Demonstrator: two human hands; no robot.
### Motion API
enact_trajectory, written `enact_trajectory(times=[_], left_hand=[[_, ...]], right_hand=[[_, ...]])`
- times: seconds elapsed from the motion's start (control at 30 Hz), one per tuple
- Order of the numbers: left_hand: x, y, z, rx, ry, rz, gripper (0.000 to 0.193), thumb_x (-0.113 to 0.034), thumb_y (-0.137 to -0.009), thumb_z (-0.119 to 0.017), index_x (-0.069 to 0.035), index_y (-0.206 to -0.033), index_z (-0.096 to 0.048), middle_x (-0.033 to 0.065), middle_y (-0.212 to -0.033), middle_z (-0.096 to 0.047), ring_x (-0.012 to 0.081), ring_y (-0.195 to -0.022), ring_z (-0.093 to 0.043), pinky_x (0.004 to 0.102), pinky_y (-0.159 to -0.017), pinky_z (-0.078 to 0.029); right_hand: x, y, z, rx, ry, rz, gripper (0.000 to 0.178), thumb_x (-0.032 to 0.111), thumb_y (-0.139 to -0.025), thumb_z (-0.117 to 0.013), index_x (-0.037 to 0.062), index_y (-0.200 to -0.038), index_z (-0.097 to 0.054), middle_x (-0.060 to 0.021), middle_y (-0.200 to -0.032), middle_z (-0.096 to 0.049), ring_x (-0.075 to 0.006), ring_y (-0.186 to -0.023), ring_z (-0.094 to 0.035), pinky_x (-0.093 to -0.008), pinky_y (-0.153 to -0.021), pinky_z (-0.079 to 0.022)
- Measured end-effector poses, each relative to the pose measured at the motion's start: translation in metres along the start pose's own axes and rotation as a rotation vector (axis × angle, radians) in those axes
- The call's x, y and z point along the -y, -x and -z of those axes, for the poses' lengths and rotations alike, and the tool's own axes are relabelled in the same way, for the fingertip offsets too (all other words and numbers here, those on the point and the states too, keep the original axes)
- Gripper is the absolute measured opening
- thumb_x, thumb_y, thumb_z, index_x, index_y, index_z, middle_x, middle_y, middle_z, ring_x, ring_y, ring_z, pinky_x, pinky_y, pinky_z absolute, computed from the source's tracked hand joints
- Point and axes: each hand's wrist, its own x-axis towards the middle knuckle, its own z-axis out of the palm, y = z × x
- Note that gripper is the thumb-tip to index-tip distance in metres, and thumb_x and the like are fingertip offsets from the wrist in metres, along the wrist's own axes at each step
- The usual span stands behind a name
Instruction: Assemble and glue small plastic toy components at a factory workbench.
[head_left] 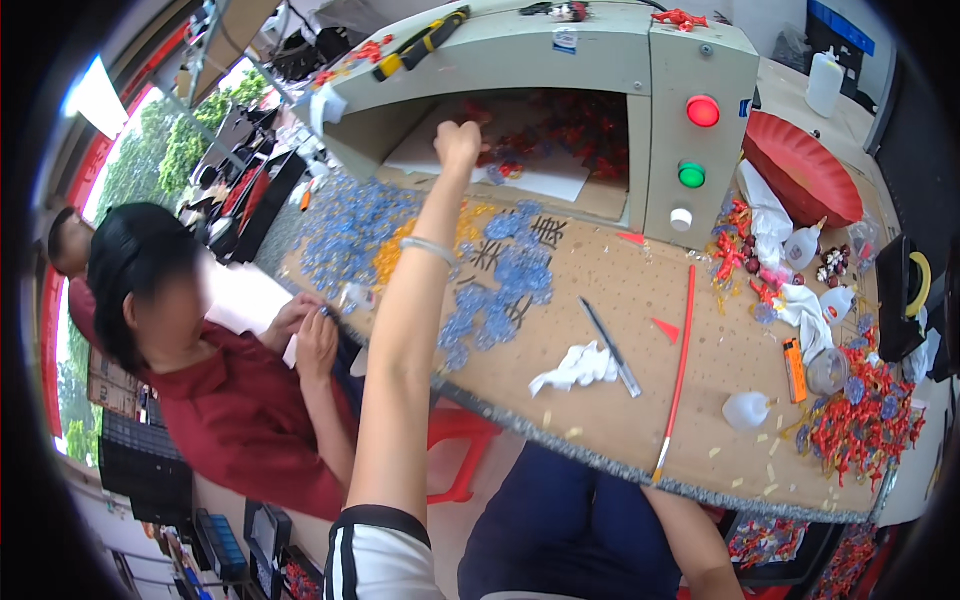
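Observation:
My left arm reaches over the bench to the mouth of a grey box machine (520,60). At its opening my left hand (458,145) is closed, fingers curled; whatever it may hold is hidden. Beside it inside the box, small red figures (590,130) lie on a white sheet (545,182). Below my forearm spread clear blue plastic pieces (510,265) and clear orange-yellow ones (397,245). My right forearm (690,535) shows low at the bench's front edge; the right hand is out of sight.
A seated co-worker (250,400) handles something small at left. On the bench (560,440) lie a red-handled brush (680,370), a pen-like tool (610,345), a crumpled tissue (577,368) and a squeeze bottle (745,410). Red figures (865,410) pile at right, beyond an orange box (795,370).

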Motion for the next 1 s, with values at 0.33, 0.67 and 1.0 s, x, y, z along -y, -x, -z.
enact_trajectory(times=[0.33,0.67,1.0], left_hand=[[-0.037,0.351,0.114,0.658,0.794,0.097,0.034,-0.022,-0.097,-0.046,0.003,-0.119,-0.051,0.0144,-0.090,-0.063,0.0158,-0.071,-0.057,0.0266,-0.067,-0.045],[0.022,0.481,0.124,0.732,0.802,0.417,0.028,-0.013,-0.096,-0.049,0.008,-0.112,-0.059,0.0130,-0.097,-0.065,0.0171,-0.084,-0.064,0.0257,-0.067,-0.048],[0.029,0.477,0.133,0.616,0.761,0.331,0.021,-0.008,-0.094,-0.052,0.006,-0.107,-0.062,0.0121,-0.094,-0.067,0.0158,-0.083,-0.066,0.0252,-0.066,-0.051]], right_hand=[[0.021,0.076,0.036,0.198,0.003,-0.076,0.060,0.031,-0.079,-0.067,0.0038,-0.130,-0.048,-0.0236,-0.131,-0.046,-0.0383,-0.122,-0.044,-0.0503,-0.105,-0.030],[0.082,0.130,0.211,-0.312,-0.872,-0.357,0.012,-0.001,-0.081,-0.063,-0.0030,-0.092,-0.067,-0.0119,-0.085,-0.066,-0.0171,-0.074,-0.063,-0.0275,-0.067,-0.049],[0.105,0.090,0.196,-0.222,-0.995,-0.271,0.011,0.000,-0.079,-0.067,-0.0021,-0.091,-0.069,-0.0091,-0.085,-0.066,-0.0118,-0.073,-0.063,-0.0238,-0.061,-0.048]])
